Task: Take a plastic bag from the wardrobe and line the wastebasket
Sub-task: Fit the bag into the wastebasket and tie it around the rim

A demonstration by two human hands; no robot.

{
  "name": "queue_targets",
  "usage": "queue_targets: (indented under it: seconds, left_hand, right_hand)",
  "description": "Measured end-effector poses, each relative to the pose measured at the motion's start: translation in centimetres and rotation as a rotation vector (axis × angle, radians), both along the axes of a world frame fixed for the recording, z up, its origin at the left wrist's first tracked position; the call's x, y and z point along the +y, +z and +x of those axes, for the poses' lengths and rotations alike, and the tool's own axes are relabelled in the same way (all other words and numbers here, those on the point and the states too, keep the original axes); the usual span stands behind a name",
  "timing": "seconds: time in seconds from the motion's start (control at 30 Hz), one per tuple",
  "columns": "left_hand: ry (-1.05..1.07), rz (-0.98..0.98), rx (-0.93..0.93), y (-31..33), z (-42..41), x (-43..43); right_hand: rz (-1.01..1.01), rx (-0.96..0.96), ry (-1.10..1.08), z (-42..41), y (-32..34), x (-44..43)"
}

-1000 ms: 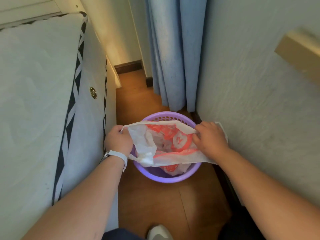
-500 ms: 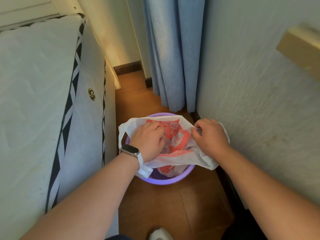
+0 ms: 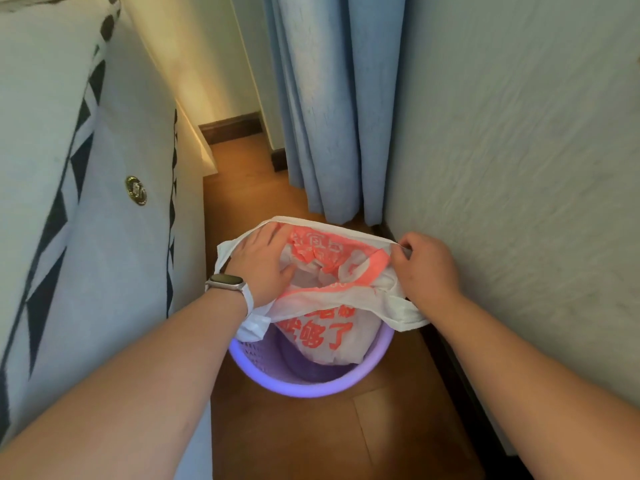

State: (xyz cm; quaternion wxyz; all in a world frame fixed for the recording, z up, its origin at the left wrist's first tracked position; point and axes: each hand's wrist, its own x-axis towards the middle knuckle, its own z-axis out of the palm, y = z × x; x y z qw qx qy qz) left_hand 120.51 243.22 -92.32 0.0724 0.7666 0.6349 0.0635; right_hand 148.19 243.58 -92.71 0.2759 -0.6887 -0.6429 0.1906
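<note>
Plastic bag (image 3: pixel 325 334), a thin crinkled white film with red printing, hangs half inside the round lilac wastebasket (image 3: pixel 311 389), its mouth above the rim and not yet folded over it. Left hand (image 3: pixel 261 261) lies with fingers spread against the bag's left edge; right hand (image 3: pixel 424 268) pinches the right edge. Risk: the slack, slippery film may slide down into the perforated wastebasket if the pinch loosens, or tear if stretched hard over the smooth rim.
</note>
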Motion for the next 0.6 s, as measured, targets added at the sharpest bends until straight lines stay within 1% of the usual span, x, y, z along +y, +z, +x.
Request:
queue_targets:
  seconds: [0.07,0.17,0.23,0.33,0.4,0.5,0.6]
  left_hand:
    - [-0.012,-0.02,-0.062,-0.5,-0.4,0.7]
    - [0.062,-0.062,-0.159,-0.5,-0.6,1.3]
    - [0.124,-0.112,-0.15,-0.3,-0.3,1.5]
    - [0.144,-0.13,-0.107,-0.5,-0.5,1.5]
    - [0.162,-0.164,-0.085,-0.6,-1.0,1.5]
    - [0.209,-0.183,-0.094,-0.6,-1.9,0.8]
    - [0.235,-0.182,-0.148,0.0,-2.0,-0.3]
  right_hand:
    - [-0.108,0.03,-0.03,-0.1,-0.4,0.8]
    - [-0.227,0.013,0.0,-0.3,-1.1,1.9]
    - [-0.293,-0.011,0.03,-0.4,-1.8,2.4]
    - [-0.366,-0.051,0.051,0.0,-3.1,2.4]
    - [-0.411,-0.039,0.052,0.5,-3.8,1.9]
    - [-0.441,0.05,0.088,1.0,-4.1,0.9]
    - [-0.383,0.079,0.088,0.9,-3.0,0.1]
